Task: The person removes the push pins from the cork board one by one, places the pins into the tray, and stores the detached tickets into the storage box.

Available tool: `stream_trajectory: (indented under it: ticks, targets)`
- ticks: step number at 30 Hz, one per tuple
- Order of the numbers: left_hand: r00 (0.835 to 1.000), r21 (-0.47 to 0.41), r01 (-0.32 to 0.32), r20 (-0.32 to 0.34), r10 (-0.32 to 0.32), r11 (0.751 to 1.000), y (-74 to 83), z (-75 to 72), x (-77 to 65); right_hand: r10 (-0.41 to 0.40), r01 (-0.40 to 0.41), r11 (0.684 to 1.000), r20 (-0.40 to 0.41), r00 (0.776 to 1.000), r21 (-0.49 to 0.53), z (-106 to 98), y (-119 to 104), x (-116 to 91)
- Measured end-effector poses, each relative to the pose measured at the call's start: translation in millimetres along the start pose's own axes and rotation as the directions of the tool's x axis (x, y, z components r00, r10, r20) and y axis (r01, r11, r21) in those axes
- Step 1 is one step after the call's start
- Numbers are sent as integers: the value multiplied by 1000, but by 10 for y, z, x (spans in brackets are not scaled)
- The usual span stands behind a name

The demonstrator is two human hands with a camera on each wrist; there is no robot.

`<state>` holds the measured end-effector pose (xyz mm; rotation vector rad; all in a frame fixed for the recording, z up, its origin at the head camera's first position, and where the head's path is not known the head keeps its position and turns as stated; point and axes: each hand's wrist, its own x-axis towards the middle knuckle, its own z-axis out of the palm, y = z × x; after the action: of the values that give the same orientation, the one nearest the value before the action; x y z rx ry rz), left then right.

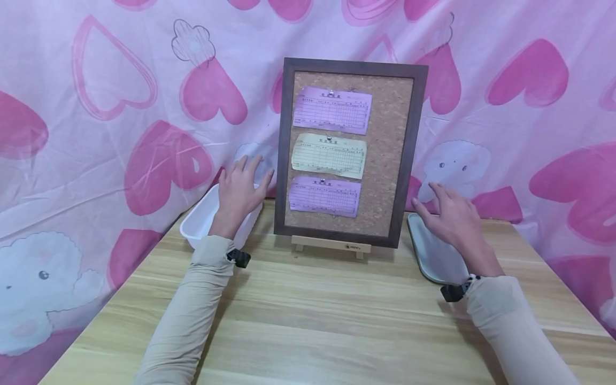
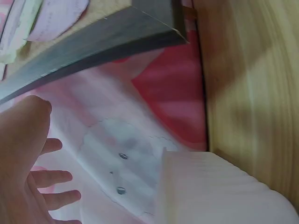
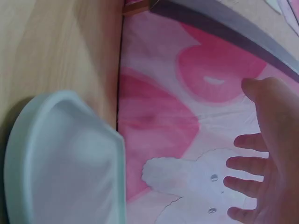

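A dark-framed cork board leans on a small wooden easel. Pinned down its left side are a purple slip, a pale green slip and a second purple slip. My left hand, fingers spread, hovers over a white plastic tub left of the board and holds nothing. On the other side my right hand is held above a shallow pale tray, its fingers apart and nothing in them. In the wrist views both hands are clear of the containers.
The wooden table carries the board at its far side, with the tub and tray on either side. A pink curtain with hearts hangs right behind. Black wrist cameras sit on both wrists.
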<state>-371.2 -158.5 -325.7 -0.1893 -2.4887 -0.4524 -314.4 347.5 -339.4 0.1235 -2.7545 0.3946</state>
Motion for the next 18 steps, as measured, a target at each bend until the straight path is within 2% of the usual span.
stream_trajectory:
  ticks: [5, 9, 13, 18]
  targets:
    - [991, -53, -59, -125, 53, 997, 78, -68, 20, 52, -47, 997, -104, 993, 53, -113, -135, -12]
    - [980, -123, -101, -185, 77, 987, 157, -124, 42, 68, -41, 991, -216, 974, 126, -192, -236, -33]
    - [977, -216, -119, -202, 75, 969, 248, -177, 52, 31, 31, 985, -347, 937, 171, -239, -332, -8]
    - [978, -296, -133, -196, 76, 946, 355, -214, 63, -39, 128, 979, -476, 879, 157, -316, -480, 106]
